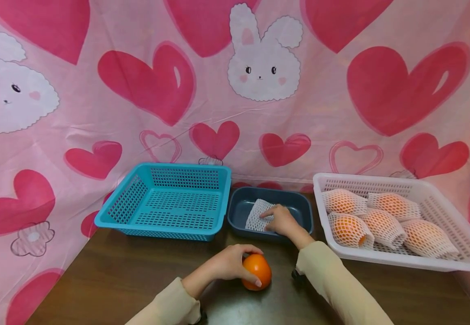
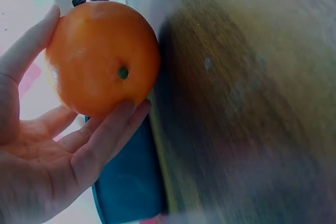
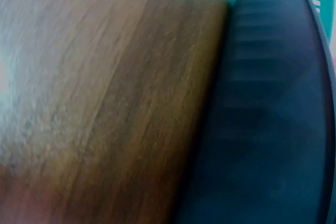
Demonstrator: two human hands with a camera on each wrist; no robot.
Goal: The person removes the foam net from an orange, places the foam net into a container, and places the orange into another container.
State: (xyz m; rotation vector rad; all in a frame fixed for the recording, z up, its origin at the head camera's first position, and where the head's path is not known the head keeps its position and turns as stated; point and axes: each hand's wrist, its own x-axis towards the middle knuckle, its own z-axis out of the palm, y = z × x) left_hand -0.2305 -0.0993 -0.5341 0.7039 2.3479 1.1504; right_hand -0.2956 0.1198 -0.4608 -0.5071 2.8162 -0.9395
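Note:
My left hand [image 1: 230, 263] holds an orange [image 1: 258, 271] low over the brown table, thumb on the near side and fingers on the far side. In the left wrist view the orange's [image 2: 102, 59] small green stem spot shows, with the fingers and thumb around its edge. A white foam net sleeve [image 1: 258, 215] lies inside the dark blue tray [image 1: 235, 225]. Over that tray is my right hand [image 1: 281, 220], its spread fingers at the sleeve's right side. The right wrist view shows the tray's outer wall [image 3: 262, 129] but not the fingers.
Left of the tray stands a turquoise mesh basket [image 1: 174, 207] with nothing in it. On the right, a white basket [image 1: 442, 189] holds several oranges [image 1: 344, 228] in foam net sleeves. A pink heart-patterned cloth [image 1: 210, 104] hangs behind the brown table [image 1: 137, 271].

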